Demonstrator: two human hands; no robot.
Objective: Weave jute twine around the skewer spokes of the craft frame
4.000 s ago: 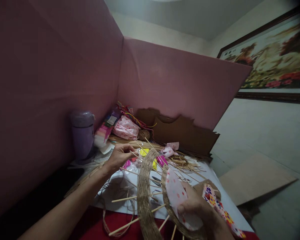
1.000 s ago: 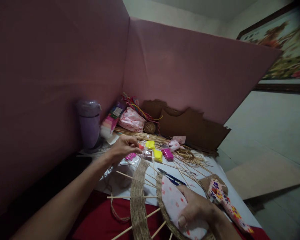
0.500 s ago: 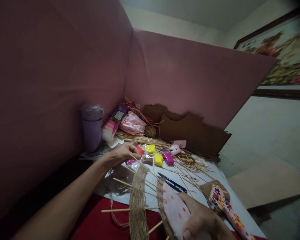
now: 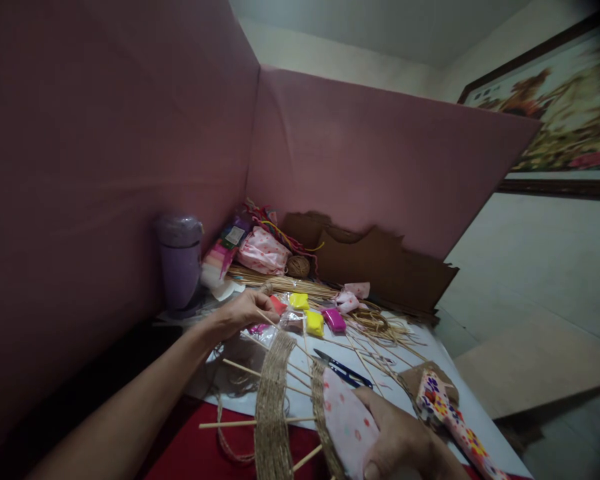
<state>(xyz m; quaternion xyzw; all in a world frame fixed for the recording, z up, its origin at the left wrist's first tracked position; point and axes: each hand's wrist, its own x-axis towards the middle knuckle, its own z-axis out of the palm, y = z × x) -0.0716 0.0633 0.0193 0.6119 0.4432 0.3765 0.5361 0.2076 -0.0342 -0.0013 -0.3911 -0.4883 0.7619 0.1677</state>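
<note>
A round frame of thin wooden sticks (image 4: 229,424) spreads from a fabric-covered middle (image 4: 347,415), pale pink with red spots. Brown twine (image 4: 275,407) is wound across the sticks in a wide outer band, and a narrower band edges the fabric. My right hand (image 4: 405,437) grips the fabric middle, thumb on top. At the far side, my left hand (image 4: 250,312) pinches the tip of one stick; whether twine is also in its fingers I cannot tell. Thread snips (image 4: 343,370) lie on the white tabletop just beyond the frame.
Yellow clay packets (image 4: 314,323) and a magenta packet (image 4: 334,320) lie beyond my hands. Further back are a bundle of sticks (image 4: 300,287), a twine ball (image 4: 297,267), torn cardboard (image 4: 380,260) and a purple tumbler (image 4: 181,273). A flowered fabric strip (image 4: 455,420) lies at right.
The view has shifted slightly. Both hands keep their hold on the frame, with hardly any movement of the left hand along the stick.
</note>
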